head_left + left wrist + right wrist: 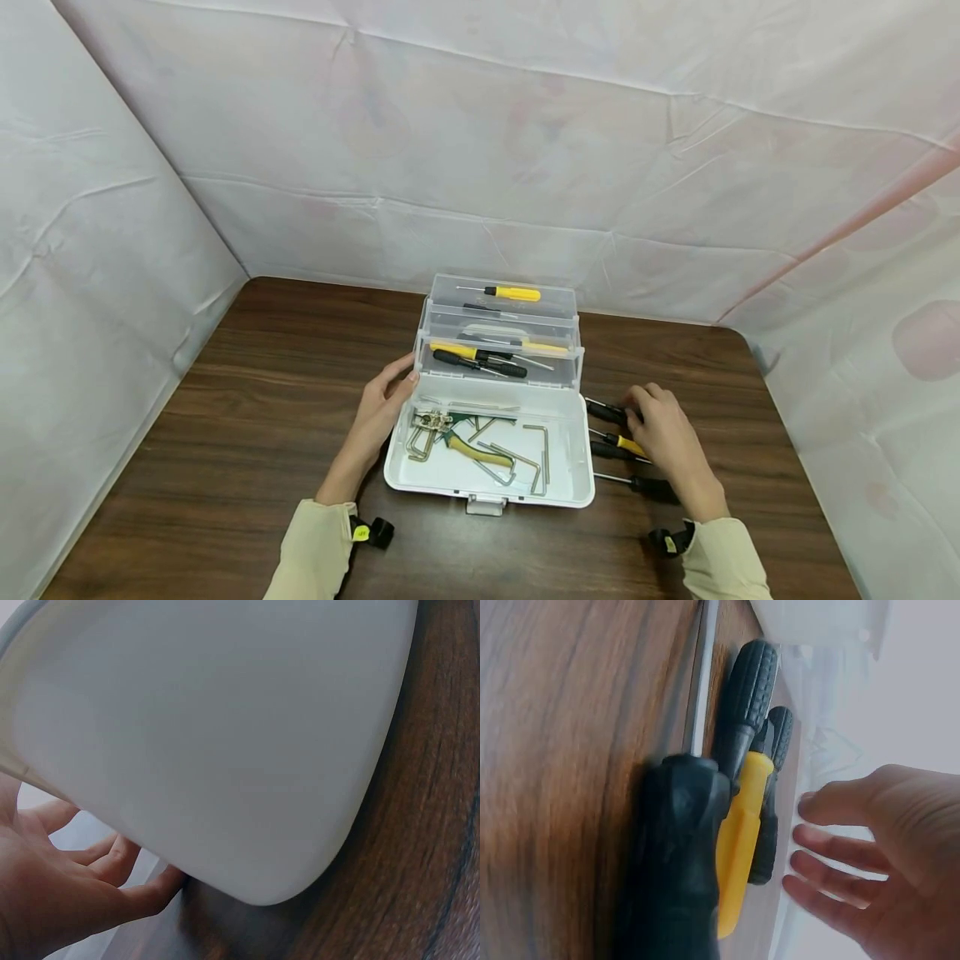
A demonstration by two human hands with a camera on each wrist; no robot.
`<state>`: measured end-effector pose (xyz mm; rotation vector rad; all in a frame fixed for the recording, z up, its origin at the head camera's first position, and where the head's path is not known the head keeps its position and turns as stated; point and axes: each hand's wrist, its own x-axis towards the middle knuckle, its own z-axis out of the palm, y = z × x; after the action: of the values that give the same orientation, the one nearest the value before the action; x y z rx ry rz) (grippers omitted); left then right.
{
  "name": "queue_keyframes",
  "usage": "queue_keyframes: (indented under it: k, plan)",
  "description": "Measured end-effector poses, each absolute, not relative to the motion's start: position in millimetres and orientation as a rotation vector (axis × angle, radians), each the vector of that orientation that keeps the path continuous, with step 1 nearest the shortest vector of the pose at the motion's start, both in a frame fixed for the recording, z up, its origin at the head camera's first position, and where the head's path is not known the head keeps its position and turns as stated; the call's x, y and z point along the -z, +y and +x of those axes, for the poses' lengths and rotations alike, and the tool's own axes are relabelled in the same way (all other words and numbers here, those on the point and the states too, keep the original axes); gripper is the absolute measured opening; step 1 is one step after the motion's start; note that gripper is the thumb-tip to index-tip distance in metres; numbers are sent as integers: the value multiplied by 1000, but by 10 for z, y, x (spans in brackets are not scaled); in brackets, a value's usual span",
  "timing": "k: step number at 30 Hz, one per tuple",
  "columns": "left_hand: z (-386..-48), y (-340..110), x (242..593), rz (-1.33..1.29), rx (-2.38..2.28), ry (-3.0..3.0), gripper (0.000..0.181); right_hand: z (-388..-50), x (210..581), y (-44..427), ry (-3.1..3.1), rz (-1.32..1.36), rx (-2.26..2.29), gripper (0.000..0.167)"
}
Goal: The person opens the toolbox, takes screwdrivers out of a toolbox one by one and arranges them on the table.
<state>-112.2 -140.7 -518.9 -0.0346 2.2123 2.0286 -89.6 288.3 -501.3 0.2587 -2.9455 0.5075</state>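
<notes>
A white toolbox (pixel 568 467) stands open on the table, its clear tiered trays (pixel 558 372) raised at the back. My left hand (pixel 382 407) touches the box's back left corner; in the left wrist view, its fingers reach behind the white side wall (pixel 217 750). On the right, my right hand (pixel 666 433) hovers beside a row of screwdrivers. In the right wrist view its loosely bent fingers (pixel 832 847) stand apart from a yellow-handled screwdriver (pixel 741 840) and several black-handled ones, the nearest a large black screwdriver (pixel 679 855).
Inside the box lie green-and-yellow wire strippers (pixel 477 452) and several L-shaped hex keys (pixel 546 454). The trays hold more screwdrivers, including a yellow screwdriver (pixel 517 293) in the top one. White cloth (pixel 480 150) hangs behind and beside the brown table (pixel 300 375).
</notes>
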Motion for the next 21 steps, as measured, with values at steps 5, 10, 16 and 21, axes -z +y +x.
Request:
queue_keyframes:
  k: [5,10,16,21]
  plan:
    - [-1123,-1408,5189,-35,-2021,2216,51,-886,4974,2764,-2789,263,-514,19]
    - [-1130,-1412,5194,-44,-2023,2216,50,-883,4909,2622,-2644,307,-536,23]
    - [-1138,-1407,5198,-53,-2045,2186,50,-879,4802,2482,-2566,360,-537,28]
    - [-1132,-1404,5199,-54,-2060,2179,49,-871,4714,2361,-2545,424,-527,31]
